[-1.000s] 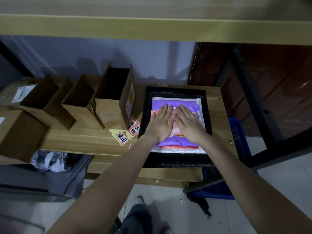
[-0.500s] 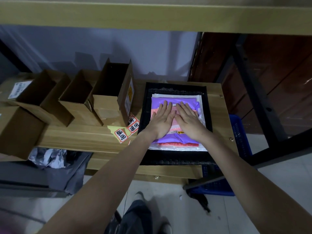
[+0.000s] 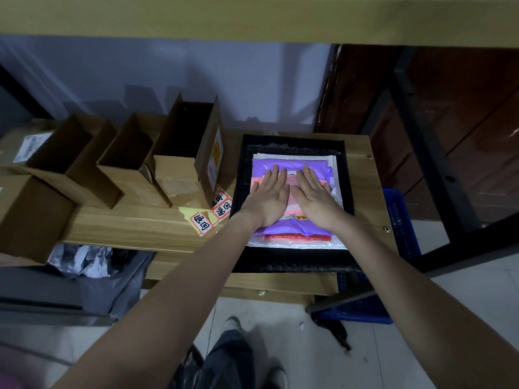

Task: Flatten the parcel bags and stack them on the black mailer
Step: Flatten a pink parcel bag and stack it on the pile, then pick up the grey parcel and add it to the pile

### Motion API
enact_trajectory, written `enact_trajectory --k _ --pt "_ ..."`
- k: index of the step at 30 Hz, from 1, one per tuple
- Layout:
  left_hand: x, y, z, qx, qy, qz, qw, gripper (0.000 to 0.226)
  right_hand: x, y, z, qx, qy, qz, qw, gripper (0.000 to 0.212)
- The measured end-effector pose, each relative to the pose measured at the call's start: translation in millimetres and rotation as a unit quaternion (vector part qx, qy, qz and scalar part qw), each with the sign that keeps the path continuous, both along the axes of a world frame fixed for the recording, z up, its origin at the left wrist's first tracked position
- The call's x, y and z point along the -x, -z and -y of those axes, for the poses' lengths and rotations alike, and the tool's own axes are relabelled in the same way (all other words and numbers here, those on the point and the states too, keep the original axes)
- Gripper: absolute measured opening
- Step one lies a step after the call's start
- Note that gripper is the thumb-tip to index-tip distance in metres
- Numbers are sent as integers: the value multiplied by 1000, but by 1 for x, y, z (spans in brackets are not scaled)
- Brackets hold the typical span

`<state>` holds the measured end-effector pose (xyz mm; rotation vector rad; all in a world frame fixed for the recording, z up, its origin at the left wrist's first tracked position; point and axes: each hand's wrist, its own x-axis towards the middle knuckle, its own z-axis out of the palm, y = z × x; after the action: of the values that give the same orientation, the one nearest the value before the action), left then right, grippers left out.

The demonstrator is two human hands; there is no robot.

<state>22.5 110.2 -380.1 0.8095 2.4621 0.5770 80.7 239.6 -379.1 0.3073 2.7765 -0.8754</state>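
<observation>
Both the left hand [image 3: 268, 199] and the right hand [image 3: 314, 199] lay palm-down with straight fingers [image 3: 276, 175] on the pink bag [image 3: 292, 192], topmost of the stack of bags [image 3: 292, 234] lying on the black mailer [image 3: 292, 261] at the bench's [image 3: 140, 228] right end. To flatten it well, the palms probably needed to press evenly and sweep outward from the middle toward the bag's edges. The pressure was best kept straight down, so the slippery layers beneath did not slide off the mailer.

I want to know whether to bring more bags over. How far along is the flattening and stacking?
Done: white, red and purple bags lie stacked on the black mailer. In hand: left hand and right hand press flat on the pink bag on top. Left: no loose bags show on the table.
</observation>
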Motion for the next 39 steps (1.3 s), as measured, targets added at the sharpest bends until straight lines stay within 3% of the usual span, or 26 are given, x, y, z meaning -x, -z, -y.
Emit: enact_trajectory --k 7,11,20,26,33,39 --pt "3 -20 -1 127 37 -68 989 52 8 -19 -3 -50 -36 59 996 57" --pt "-1 -35 7 93 37 -107 989 52 5 -46 -6 -26 -25 16 999 64" --pt "-19 -101 59 62 103 -202 972 54 -42 -119 3 -86 -81 -72 990 57" --pt "-40 -158 89 -28 118 -258 958 76 -75 -190 13 -133 -128 -120 975 45" --pt "-86 -239 110 -104 145 -329 927 59 -113 -264 31 -138 -165 -211 953 30" --pt "-103 -293 112 -269 148 -334 891 30 -136 -320 42 -95 -141 -274 946 20"
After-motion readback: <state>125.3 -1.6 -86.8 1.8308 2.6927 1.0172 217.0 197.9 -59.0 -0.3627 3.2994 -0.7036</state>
